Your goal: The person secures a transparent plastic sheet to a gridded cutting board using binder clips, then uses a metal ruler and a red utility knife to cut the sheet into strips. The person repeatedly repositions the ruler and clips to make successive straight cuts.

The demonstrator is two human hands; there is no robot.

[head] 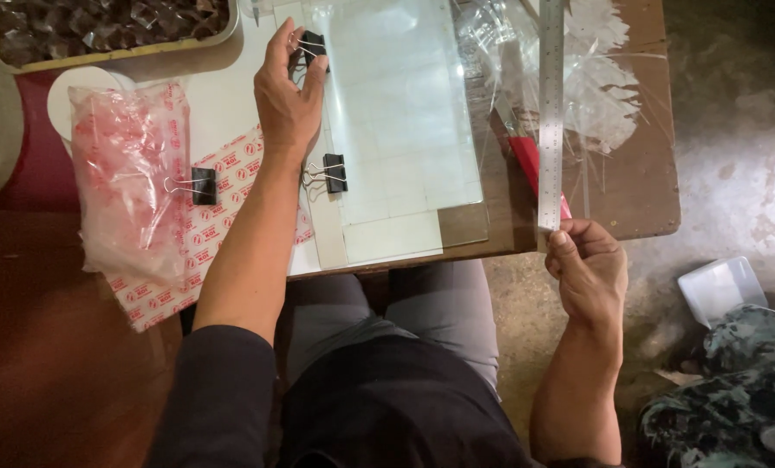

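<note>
My left hand (288,95) reaches over the wooden table (639,191) and pinches a black binder clip (312,45) at the far left edge of a clear glass sheet (405,113). A second black binder clip (334,172) is clamped lower on the same edge, by my wrist. My right hand (589,269) grips the near end of a long steel ruler (550,104), which lies along the right side of the glass. A red-handled tool (526,160) lies partly under the ruler.
A red-printed plastic bag (132,173) with a third binder clip (202,185) lies at left. A metal tray (101,30) of dark pieces stands at the back left. Crumpled clear film (595,78) lies at the back right. A clear plastic box (721,286) sits on the floor.
</note>
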